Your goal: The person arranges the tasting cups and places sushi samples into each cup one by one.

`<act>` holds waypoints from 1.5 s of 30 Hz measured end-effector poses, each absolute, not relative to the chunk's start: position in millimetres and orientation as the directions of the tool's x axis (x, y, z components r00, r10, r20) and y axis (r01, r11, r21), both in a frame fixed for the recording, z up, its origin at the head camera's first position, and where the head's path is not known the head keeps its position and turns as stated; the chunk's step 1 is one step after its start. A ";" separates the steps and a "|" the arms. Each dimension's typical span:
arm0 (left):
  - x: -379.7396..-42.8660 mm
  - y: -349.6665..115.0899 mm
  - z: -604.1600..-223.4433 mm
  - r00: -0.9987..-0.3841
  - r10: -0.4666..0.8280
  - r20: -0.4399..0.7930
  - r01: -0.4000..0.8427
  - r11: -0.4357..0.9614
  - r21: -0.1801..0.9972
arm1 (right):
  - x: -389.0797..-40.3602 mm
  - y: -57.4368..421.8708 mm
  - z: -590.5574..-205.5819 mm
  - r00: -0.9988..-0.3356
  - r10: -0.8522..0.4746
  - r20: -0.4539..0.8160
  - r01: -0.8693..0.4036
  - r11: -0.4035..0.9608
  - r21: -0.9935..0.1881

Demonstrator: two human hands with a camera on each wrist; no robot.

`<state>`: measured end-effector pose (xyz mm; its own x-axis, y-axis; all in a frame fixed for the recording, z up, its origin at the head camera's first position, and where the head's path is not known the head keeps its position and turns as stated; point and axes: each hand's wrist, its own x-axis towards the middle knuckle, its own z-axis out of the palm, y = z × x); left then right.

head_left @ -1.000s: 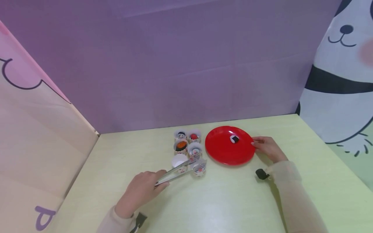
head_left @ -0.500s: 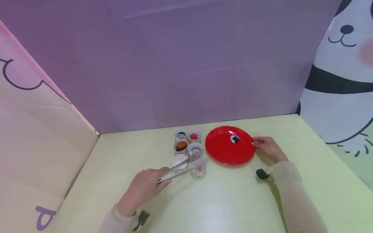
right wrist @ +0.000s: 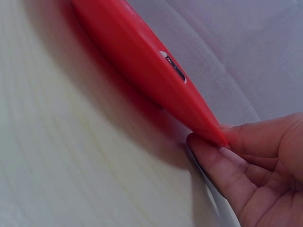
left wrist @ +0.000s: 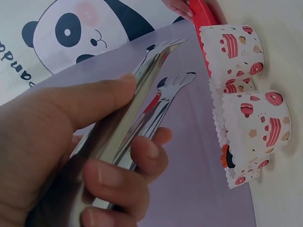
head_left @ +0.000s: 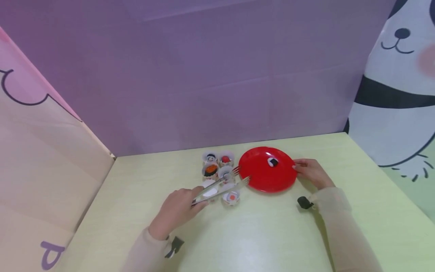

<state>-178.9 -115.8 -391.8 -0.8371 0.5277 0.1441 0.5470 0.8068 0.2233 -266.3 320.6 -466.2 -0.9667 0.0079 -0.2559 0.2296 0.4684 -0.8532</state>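
Observation:
My left hand (head_left: 178, 207) grips metal tongs (left wrist: 124, 124), thumb on one arm and fingers curled round the other. The tongs' fork-like tips stand apart with nothing between them, near the plate's left rim in the head view. With thumb and fingers, my right hand (head_left: 313, 174) pinches the right rim of a red round plate (head_left: 265, 177). On that plate lies a small white-and-black toy rice ball (head_left: 273, 162). Paper cups stand left of the plate, one holding an orange-topped toy sushi (head_left: 211, 170), another a red piece (head_left: 225, 159). The tongs partly cover the middle cups.
The nearest right cup holds a piece with a pinkish-orange centre (head_left: 232, 197); a back cup holds a black-and-white face piece (head_left: 211, 157). The pale wooden table (head_left: 272, 234) ends at a purple backdrop (head_left: 217, 75). A panda-print sheet (head_left: 394, 128) hangs at the right.
My left hand has moved right and slightly away from me, carrying the tongs from over the near cups towards the plate. The right hand and plate stay put.

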 end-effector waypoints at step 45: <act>-226.3 -19.2 -408.5 -0.871 0.486 -0.072 0.428 0.822 0.376 | -265.0 319.3 -463.6 -0.975 -0.021 -0.222 0.191 0.436 -0.880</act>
